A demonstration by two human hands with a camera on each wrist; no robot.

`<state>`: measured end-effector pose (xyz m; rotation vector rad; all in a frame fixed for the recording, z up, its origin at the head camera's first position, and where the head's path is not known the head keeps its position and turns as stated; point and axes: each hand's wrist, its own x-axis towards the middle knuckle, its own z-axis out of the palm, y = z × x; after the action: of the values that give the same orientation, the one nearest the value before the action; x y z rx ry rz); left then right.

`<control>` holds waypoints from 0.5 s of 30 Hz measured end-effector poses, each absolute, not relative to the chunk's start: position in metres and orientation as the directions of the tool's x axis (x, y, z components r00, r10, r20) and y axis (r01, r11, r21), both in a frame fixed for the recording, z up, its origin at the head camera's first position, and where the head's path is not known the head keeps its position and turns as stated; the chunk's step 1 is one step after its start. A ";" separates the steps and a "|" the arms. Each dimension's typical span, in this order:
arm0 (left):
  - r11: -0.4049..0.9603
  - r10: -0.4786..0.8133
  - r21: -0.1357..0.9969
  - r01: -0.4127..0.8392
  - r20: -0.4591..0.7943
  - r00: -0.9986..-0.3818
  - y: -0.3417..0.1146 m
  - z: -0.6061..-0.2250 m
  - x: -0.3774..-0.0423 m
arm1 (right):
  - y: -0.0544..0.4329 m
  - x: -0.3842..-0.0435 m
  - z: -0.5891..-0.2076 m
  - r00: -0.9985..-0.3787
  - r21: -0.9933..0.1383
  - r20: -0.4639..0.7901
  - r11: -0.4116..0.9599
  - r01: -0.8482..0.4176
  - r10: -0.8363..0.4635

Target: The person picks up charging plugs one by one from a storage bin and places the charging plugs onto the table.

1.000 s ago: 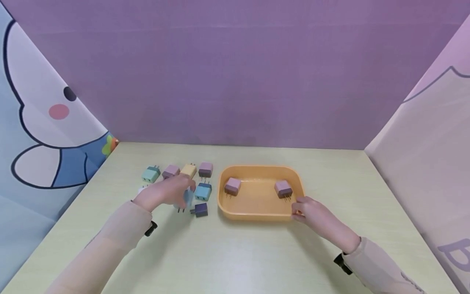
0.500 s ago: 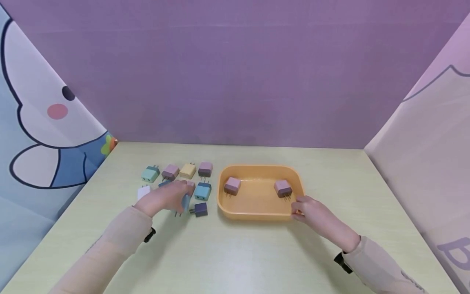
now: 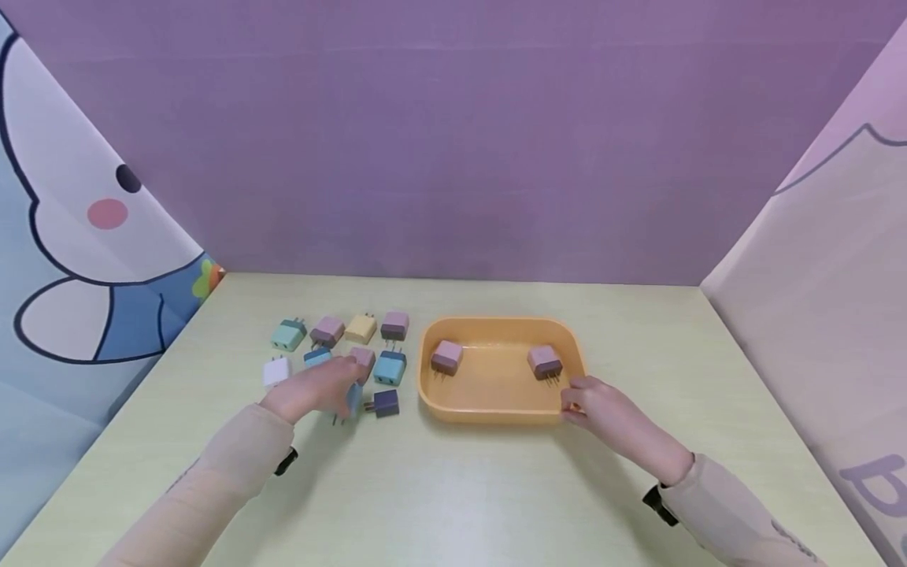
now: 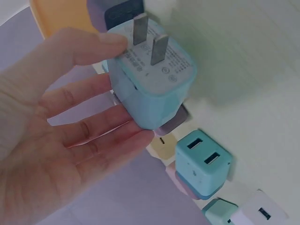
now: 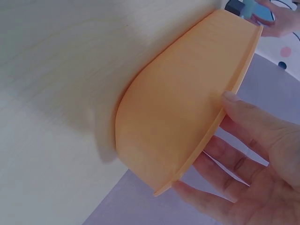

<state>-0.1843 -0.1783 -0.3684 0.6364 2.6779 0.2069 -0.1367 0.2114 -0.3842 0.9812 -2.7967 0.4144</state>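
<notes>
In the head view my left hand (image 3: 320, 387) pinches a light blue USB charger (image 3: 353, 400) among the loose chargers left of the orange tray (image 3: 503, 416). The left wrist view shows the thumb on the prong face of that light blue charger (image 4: 152, 91) and the fingers along its side, with two metal prongs pointing away from the hand. My right hand (image 3: 605, 411) holds the tray's front right corner. Seen from the right wrist, the thumb (image 5: 248, 112) lies on the tray's rim and the fingers are on its inner side. Two pink-and-purple chargers (image 3: 447, 358) lie apart inside the tray.
Around the left hand lie a dark purple charger (image 3: 386, 403), a blue one (image 3: 390, 367), a white one (image 3: 276, 371), a teal one (image 3: 289, 335), a yellow one (image 3: 360, 328) and several pink-purple ones (image 3: 394, 325). A purple backdrop (image 3: 453, 157) stands behind the table.
The left hand has drawn back slightly toward the front left with the light blue charger, uncovering chargers behind it. The right hand stays on the tray corner.
</notes>
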 end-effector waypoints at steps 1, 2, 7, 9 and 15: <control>0.887 0.459 0.227 0.402 -0.329 -0.826 -0.178 -0.369 -0.184 | 0.211 -0.137 -0.384 -0.777 -0.208 0.227 0.750 -0.628 -0.587; 0.888 0.457 0.223 0.403 -0.329 -0.826 -0.179 -0.369 -0.184 | 0.211 -0.137 -0.384 -0.778 -0.208 0.226 0.751 -0.627 -0.587; 0.884 0.465 0.214 0.415 -0.329 -0.822 -0.179 -0.370 -0.184 | 0.211 -0.136 -0.383 -0.777 -0.204 0.227 0.752 -0.627 -0.587; 0.884 0.465 0.224 0.410 -0.330 -0.822 -0.180 -0.372 -0.183 | 0.211 -0.136 -0.383 -0.776 -0.201 0.228 0.751 -0.629 -0.589; 0.890 0.453 0.214 0.402 -0.342 -0.823 -0.180 -0.376 -0.185 | 0.210 -0.135 -0.382 -0.774 -0.196 0.227 0.751 -0.630 -0.591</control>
<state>-0.1848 -0.1801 -0.3763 0.6290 2.6690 0.1855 -0.1353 0.2102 -0.3818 0.9816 -2.7968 0.3951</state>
